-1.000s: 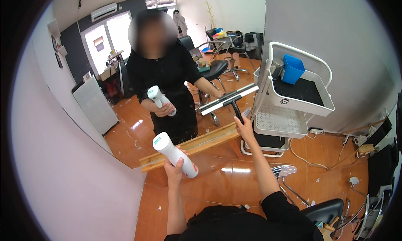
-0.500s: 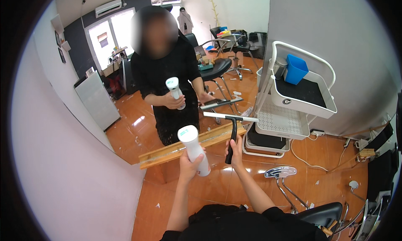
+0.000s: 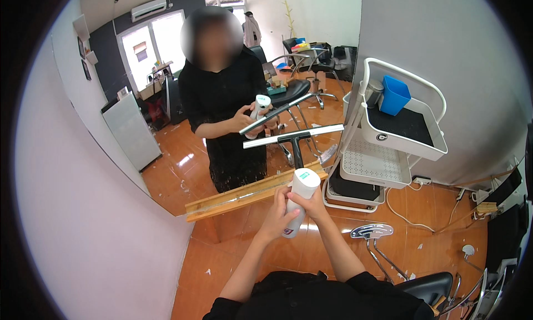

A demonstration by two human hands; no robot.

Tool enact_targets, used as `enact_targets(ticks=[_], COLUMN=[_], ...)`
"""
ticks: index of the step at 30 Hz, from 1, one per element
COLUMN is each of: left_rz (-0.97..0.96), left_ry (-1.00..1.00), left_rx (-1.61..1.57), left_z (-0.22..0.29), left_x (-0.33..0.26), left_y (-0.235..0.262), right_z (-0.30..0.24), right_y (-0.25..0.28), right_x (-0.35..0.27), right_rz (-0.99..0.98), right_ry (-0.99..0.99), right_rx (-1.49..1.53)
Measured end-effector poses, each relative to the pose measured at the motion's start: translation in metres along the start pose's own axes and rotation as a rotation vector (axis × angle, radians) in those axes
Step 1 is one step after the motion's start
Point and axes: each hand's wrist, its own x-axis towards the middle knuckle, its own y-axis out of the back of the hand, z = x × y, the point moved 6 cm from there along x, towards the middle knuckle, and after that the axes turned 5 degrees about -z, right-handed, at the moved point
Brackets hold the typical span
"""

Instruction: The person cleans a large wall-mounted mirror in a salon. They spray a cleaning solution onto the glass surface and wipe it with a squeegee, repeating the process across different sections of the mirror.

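Observation:
A white bottle (image 3: 301, 196), tilted away from me with its pale top up, is in my left hand (image 3: 277, 217). My right hand (image 3: 315, 204) has come against the bottle's other side, its thumb on the bottle. Rising behind the bottle is a squeegee (image 3: 298, 153) with a black handle and a long, light blade. Its lower handle is hidden by the bottle and my right hand, which grips it. The blade is in front of a large mirror (image 3: 194, 159), where my hands, the bottle and the squeegee show in reflection.
A wooden ledge (image 3: 222, 208) runs along the mirror's foot. To the right stands a white tiered trolley (image 3: 383, 178) carrying a blue bin (image 3: 395, 95). A metal footrest (image 3: 371, 231) and a black chair (image 3: 430, 286) are at lower right. A white cable (image 3: 397, 211) lies on the tiled floor.
My left hand has carried the bottle right, up to my right hand, and both now touch it. The squeegee's blade has moved up and left and tilted.

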Motion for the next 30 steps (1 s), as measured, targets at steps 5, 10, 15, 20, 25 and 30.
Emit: enact_targets(ticks=[5, 10, 15, 20, 25, 30], left_rz=[-0.052, -0.058, 0.033, 0.226, 0.360, 0.378], left_ry=[0.280, 0.267, 0.273, 0.148, 0.082, 0.038], left_rx=[-0.614, -0.566, -0.702, -0.701, -0.472, -0.277], left_z=[-0.018, -0.039, -0.050, -0.025, -0.019, -0.016], left_x=[0.006, 0.000, -0.017, -0.017, -0.029, -0.050], left_y=[-0.009, -0.003, -0.008, 0.001, 0.034, 0.060], right_z=[-0.001, -0.002, -0.007, -0.026, 0.002, 0.034], right_y=[-0.006, -0.025, -0.042, -0.043, -0.001, 0.055], right_x=[-0.007, -0.011, -0.016, -0.018, -0.034, -0.038], right_rz=[-0.146, -0.196, -0.223, -0.099, 0.211, 0.408], right_ry=[0.047, 0.035, 0.047, 0.186, 0.269, 0.202], right_rx=[0.171, 0.200, 0.174, 0.109, 0.024, -0.087])
